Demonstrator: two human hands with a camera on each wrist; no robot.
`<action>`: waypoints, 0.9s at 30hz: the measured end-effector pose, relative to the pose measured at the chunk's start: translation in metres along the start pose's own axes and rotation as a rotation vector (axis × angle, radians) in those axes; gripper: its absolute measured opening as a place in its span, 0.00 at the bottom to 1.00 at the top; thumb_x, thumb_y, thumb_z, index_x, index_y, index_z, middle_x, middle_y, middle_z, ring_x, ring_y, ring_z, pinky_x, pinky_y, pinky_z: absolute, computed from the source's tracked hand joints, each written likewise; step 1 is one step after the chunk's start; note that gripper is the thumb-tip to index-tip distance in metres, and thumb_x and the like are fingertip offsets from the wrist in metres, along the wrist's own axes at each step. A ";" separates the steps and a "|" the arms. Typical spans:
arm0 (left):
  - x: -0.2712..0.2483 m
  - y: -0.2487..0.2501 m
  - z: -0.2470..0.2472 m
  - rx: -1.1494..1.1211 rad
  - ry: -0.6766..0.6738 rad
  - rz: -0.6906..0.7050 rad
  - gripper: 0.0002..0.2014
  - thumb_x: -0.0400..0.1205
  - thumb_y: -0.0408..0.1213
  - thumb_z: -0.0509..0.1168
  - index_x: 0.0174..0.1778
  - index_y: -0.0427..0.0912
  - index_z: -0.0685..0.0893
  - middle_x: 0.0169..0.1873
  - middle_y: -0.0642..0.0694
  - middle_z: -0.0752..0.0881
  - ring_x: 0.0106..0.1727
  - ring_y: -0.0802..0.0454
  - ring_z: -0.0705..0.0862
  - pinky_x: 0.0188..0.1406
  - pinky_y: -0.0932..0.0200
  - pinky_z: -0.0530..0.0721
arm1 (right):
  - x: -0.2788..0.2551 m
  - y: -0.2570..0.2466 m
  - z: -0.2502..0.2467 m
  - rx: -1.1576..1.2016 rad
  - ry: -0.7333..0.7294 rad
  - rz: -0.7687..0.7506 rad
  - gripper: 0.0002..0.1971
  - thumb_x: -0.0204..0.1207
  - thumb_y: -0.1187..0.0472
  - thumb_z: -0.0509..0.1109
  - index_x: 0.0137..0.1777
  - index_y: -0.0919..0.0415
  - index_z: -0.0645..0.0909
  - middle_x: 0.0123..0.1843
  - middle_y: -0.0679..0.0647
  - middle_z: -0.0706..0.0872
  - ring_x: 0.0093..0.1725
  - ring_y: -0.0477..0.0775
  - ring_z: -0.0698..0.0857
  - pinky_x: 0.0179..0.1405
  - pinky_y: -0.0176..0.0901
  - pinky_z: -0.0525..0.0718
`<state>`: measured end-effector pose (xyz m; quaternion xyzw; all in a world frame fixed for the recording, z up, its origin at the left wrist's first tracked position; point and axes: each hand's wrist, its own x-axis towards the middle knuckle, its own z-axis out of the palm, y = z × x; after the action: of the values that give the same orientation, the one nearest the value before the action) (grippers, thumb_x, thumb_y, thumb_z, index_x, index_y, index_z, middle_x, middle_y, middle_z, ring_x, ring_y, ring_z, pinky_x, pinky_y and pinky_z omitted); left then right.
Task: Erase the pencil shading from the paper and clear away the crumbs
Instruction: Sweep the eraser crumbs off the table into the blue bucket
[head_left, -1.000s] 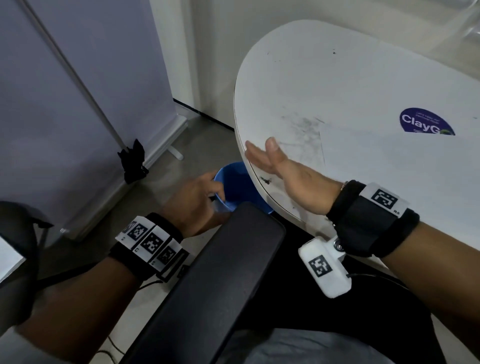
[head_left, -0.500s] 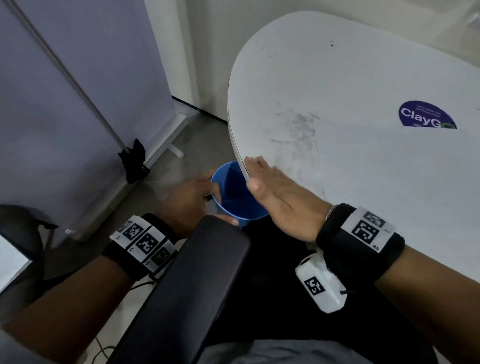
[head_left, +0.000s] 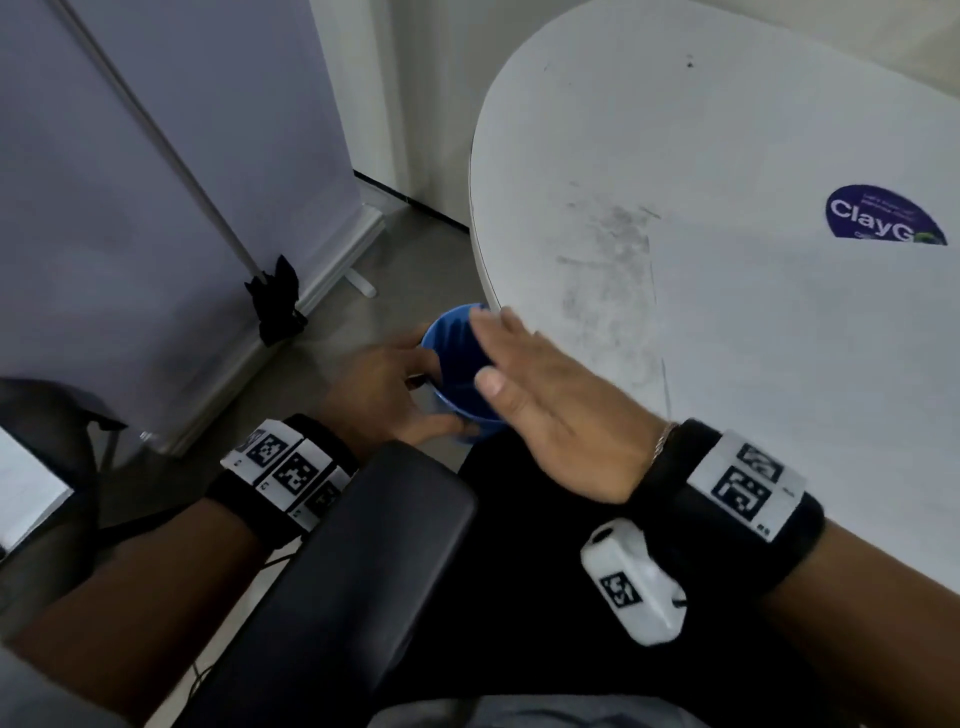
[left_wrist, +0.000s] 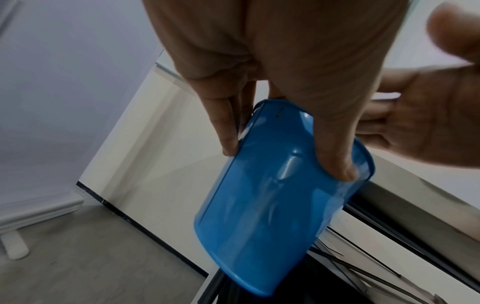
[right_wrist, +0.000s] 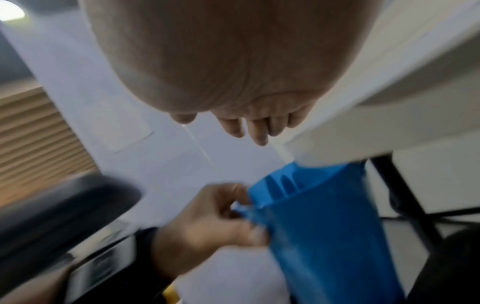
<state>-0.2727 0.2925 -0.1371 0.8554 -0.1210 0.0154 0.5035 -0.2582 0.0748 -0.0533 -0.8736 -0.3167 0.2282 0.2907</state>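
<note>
At the left of the head view, low in the frame, the left hand (head_left: 384, 387) is holding a blue cup (head_left: 457, 364) just under the rim of the tabletop (head_left: 727, 130). Its grip is curling round the cup: in the left wrist view the thumb and the fingers (left_wrist: 335, 144) are pressing on the two sides of the cup wall (left_wrist: 265, 201).

Going toward the middle, the right hand (head_left: 550, 410) is lying flat over the mouth of the cup, at the tabletop edge. Its grip is spread, the fingers straight and close together, and it is pinching nothing. In the right wrist view the fingertips (right_wrist: 259, 133) are hanging above the cup opening (right_wrist: 298, 181); the picture is blurred there.

To the right, the paper (head_left: 805, 389) is lying on the tabletop, in the middle right of the frame. I am seeing no shading on it, so the erasing is probably done. Grey smudges (head_left: 613, 270) are remaining on the tabletop just beside the left edge of the paper. Crumbs are too small to tell, on the tabletop or in the cup. I am judging that the sweeping is near its end, and that the smudged area is perhaps still needing a last pass.
</note>
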 end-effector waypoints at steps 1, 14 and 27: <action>-0.002 -0.002 0.001 0.012 0.002 -0.013 0.18 0.62 0.61 0.83 0.36 0.56 0.86 0.55 0.54 0.88 0.56 0.52 0.89 0.51 0.41 0.90 | 0.003 0.004 -0.005 0.002 0.032 0.034 0.35 0.86 0.39 0.41 0.88 0.57 0.45 0.89 0.52 0.51 0.87 0.47 0.43 0.84 0.38 0.42; -0.005 -0.007 0.000 0.051 -0.002 0.005 0.22 0.60 0.63 0.82 0.37 0.52 0.84 0.58 0.61 0.86 0.57 0.53 0.89 0.50 0.41 0.91 | 0.013 0.011 -0.003 -0.412 -0.009 0.206 0.42 0.81 0.31 0.36 0.88 0.56 0.44 0.89 0.58 0.37 0.86 0.53 0.33 0.84 0.46 0.33; -0.002 -0.005 -0.006 -0.058 -0.086 -0.005 0.15 0.63 0.54 0.81 0.43 0.63 0.88 0.61 0.68 0.85 0.62 0.59 0.87 0.60 0.49 0.88 | 0.014 -0.011 0.020 -0.317 0.038 0.027 0.39 0.84 0.34 0.45 0.86 0.63 0.55 0.88 0.60 0.51 0.87 0.55 0.46 0.86 0.47 0.45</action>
<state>-0.2727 0.3002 -0.1382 0.8407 -0.1406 -0.0260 0.5223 -0.2646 0.0987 -0.0637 -0.9169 -0.3312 0.1629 0.1522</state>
